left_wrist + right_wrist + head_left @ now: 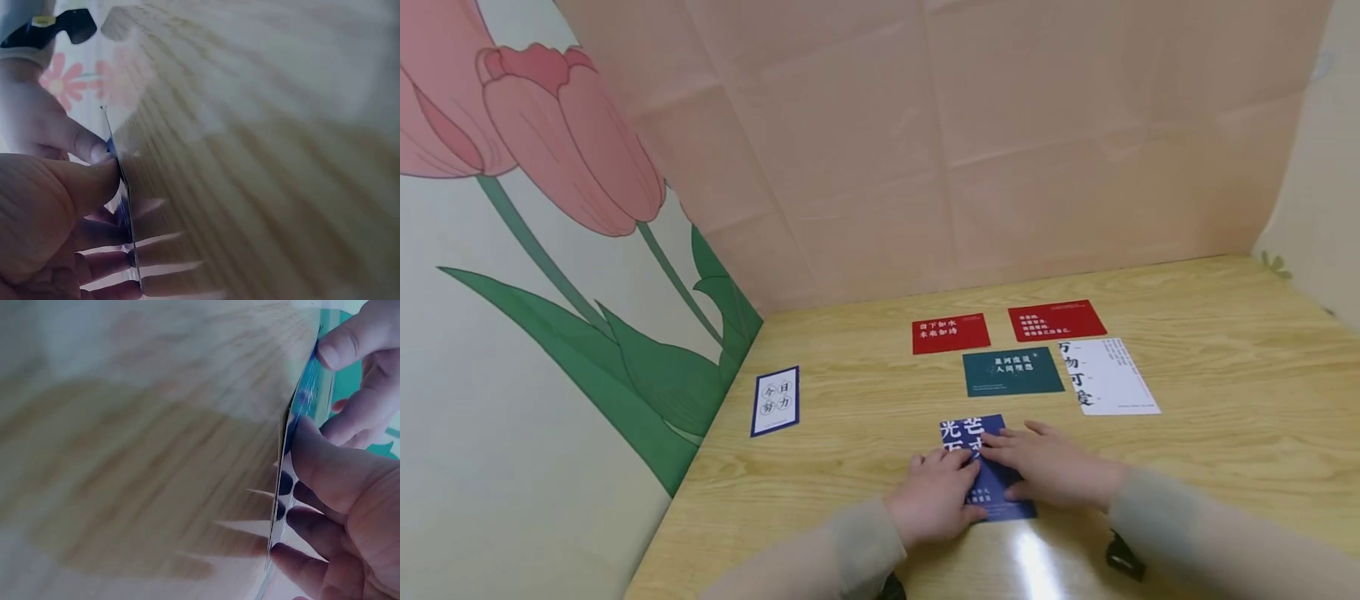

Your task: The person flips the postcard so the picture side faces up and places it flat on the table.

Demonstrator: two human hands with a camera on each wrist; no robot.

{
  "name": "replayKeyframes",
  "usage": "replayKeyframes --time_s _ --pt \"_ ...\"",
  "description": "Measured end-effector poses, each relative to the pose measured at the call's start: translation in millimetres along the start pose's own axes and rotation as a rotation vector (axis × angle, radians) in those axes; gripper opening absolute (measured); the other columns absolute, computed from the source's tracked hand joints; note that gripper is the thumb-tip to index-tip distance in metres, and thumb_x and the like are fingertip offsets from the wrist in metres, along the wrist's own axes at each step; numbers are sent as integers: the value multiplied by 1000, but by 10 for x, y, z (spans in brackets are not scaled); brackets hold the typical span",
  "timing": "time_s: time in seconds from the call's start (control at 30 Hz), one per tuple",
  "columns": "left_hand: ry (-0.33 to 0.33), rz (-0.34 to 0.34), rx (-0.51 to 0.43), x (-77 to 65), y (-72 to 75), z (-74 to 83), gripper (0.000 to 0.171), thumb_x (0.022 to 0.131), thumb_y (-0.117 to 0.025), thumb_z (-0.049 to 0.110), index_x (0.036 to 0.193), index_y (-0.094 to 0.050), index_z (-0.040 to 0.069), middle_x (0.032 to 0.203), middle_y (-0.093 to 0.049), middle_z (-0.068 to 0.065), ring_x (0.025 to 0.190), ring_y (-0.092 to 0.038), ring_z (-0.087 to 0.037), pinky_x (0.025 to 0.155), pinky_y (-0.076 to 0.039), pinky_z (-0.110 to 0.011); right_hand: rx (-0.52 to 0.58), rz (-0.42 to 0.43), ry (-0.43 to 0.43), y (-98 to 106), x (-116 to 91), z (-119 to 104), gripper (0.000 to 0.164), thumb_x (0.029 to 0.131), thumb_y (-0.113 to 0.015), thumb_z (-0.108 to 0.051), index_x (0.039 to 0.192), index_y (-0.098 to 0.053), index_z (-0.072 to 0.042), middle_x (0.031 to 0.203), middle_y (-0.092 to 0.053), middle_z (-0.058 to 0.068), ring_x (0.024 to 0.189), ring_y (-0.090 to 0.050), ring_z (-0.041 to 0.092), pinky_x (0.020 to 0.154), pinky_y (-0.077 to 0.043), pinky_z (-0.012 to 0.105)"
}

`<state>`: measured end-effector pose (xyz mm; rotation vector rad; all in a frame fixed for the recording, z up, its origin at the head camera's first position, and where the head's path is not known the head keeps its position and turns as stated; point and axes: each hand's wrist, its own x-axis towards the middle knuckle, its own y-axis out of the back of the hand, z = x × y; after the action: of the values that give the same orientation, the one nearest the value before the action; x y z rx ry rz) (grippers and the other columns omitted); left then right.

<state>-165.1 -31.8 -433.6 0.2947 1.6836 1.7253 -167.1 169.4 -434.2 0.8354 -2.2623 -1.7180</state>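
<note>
A dark blue card [998,477] with large white Chinese characters lies near the front of the wooden table. My left hand [931,495] rests on its left side, fingertips and thumb touching the surface. From the other side, my right hand [1054,468] lays its fingers over the right part, covering some of the print. Seen nearly edge-on in the left wrist view, the card [123,178] sits low against the tabletop under the fingertips. The right wrist view shows the right thumb and fingertips pressing on the card, with the left hand [374,359] farther along it.
Beyond the hands lie two red cards [951,336], a dark green card [1013,372] and a white card [1118,385]. A blue-bordered white card [775,402] lies at the left edge. Peach cloth [925,150] hangs behind the table; a tulip-painted wall [580,275] borders its left side.
</note>
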Motion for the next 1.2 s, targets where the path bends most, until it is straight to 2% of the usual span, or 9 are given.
replayKeyframes --time_s 0.27,0.4,0.53,0.67,0.83,0.9,1.0,1.13,1.2 --pt "31 42 -19 -92 -60 -194 59 93 -54 52 145 -44 25 149 -37 7 135 -34 -18 103 -31 -44 -76 58 128 -33 4 -239 47 84 -74 -32 127 -64 -15 130 -60 2 121 -55 22 105 -34 52" --pt "49 55 -37 -101 -78 -312 59 93 -55 50 145 -44 25 149 -38 7 135 -35 -17 103 -32 -44 -107 87 155 -28 45 -354 40 85 -72 -32 121 -67 -14 118 -65 1 111 -59 20 101 -38 49" --pt "107 74 -56 -124 -72 -443 59 92 -59 47 144 -46 22 149 -39 4 135 -36 -19 102 -32 -46 -132 91 155 -15 151 -460 35 86 -72 -34 114 -70 -14 105 -65 -3 100 -60 17 99 -40 46" --pt "153 133 -75 -99 -48 -645 57 90 -65 39 141 -50 17 145 -44 -3 132 -42 -22 99 -35 -48 -127 85 129 -39 353 -515 39 88 -69 -36 119 -68 -13 114 -66 0 108 -59 18 102 -37 46" --pt "172 192 -60 34 -11 -1013 54 90 -67 32 138 -53 14 142 -48 -7 128 -47 -26 103 -36 -46 -197 97 97 -59 687 -549 46 92 -64 -38 129 -62 -13 131 -59 3 124 -52 22 107 -32 47" --pt "182 182 -67 88 18 -1161 53 90 -67 30 139 -52 15 145 -46 -6 130 -45 -26 106 -34 -44 -210 86 80 -39 807 -579 47 93 -62 -39 132 -60 -13 135 -57 3 128 -49 22 109 -30 48" --pt "204 171 -144 152 59 -1355 53 91 -66 27 140 -51 16 148 -43 -4 134 -41 -27 109 -32 -44 -204 74 52 10 965 -626 47 94 -61 -38 134 -58 -14 137 -55 2 130 -47 22 111 -27 48" --pt "233 164 -254 220 109 -1548 53 91 -65 23 142 -49 17 151 -37 -3 137 -36 -28 110 -29 -45 -178 60 13 36 1174 -644 47 95 -58 -38 136 -56 -15 140 -52 1 132 -44 22 111 -25 49" --pt "238 161 -268 263 130 -1629 54 92 -64 23 143 -47 17 153 -35 -3 138 -34 -28 111 -28 -44 -166 53 -9 31 1275 -630 48 96 -57 -38 138 -54 -15 143 -49 1 134 -42 23 112 -24 50"
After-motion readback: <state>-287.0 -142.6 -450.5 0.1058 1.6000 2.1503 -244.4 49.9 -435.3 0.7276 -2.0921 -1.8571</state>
